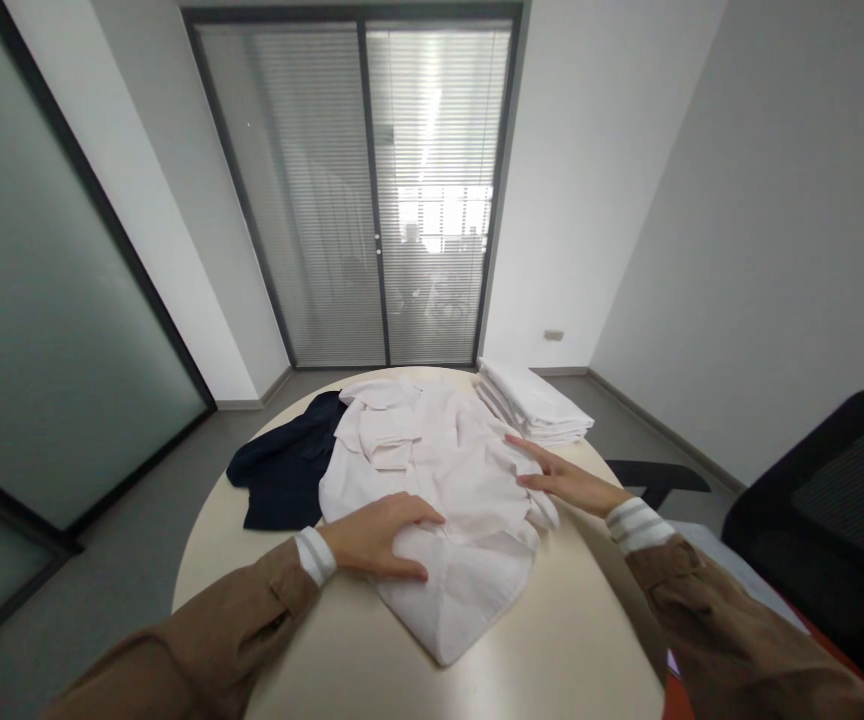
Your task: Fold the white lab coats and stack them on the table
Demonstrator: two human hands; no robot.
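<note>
A white shirt lies spread on the round table, its lower hem pointing toward me. One sleeve is folded over its upper left part, and the cloth is creased near the right side. My left hand rests on the lower left of the shirt, thumb and fingers apart. On the shirt's right edge lies my right hand, fingers stretched out over the cloth near a bunched sleeve. Neither hand visibly grips the fabric. A dark navy garment lies to the left, partly under the shirt.
A stack of folded white cloth sits at the table's back right. The pale round table has a curved edge. A black mesh chair stands close on the right. Behind are glass panels with blinds and white walls.
</note>
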